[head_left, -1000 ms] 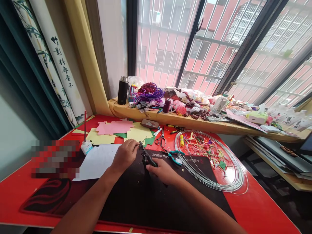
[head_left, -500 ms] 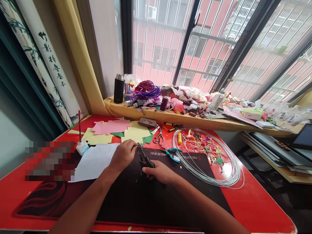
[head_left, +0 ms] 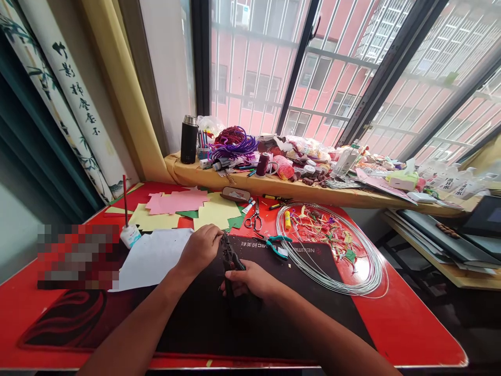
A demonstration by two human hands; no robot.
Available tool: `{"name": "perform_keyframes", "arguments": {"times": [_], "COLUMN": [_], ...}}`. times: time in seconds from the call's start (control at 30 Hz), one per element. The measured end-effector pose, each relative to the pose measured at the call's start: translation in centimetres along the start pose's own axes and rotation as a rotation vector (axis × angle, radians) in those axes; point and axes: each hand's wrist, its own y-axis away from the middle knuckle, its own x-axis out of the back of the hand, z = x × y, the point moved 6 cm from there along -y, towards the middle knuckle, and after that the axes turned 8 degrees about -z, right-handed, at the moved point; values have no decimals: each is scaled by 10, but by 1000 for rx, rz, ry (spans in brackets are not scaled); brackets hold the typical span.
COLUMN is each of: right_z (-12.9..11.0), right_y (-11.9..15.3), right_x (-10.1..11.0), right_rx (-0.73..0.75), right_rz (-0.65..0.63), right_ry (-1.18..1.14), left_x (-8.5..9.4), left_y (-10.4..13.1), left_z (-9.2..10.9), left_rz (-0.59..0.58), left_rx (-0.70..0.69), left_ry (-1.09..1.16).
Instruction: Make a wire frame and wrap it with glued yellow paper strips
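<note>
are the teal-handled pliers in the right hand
No, the right hand grips a black tool; the teal-handled pliers lie farther back.

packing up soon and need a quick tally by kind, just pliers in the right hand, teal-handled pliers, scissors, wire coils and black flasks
Black pliers in the right hand: 1
Teal-handled pliers: 1
Scissors: 1
Wire coil: 1
Black flask: 1
Total: 5

The right hand [head_left: 250, 279] grips black pliers [head_left: 230, 254] above the dark mat [head_left: 219, 326]; the left hand [head_left: 200, 248] pinches beside their tip. A wire coil [head_left: 354, 289] overlaps mat and red counter [head_left: 415, 326].
</note>
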Motion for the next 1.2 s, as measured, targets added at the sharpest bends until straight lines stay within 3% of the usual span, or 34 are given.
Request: {"name": "perform_keyframes", "arguments": {"times": [0.33,0.57,1.2], "right_z": [0,0,14], "right_y": [-3,1,-5], "right_x": [-4,-5,-3], "right_rx": [66,104,73], "right_rz": [34,64,98], "right_ry": [100,124,94], "left_x": [-5,-10,-23], "left_y": [2,2,5], "left_z": [-7,-4,-11], "left_rz": [8,15,16], "left_rx": [86,73,206], "left_ry": [81,86,174]}}
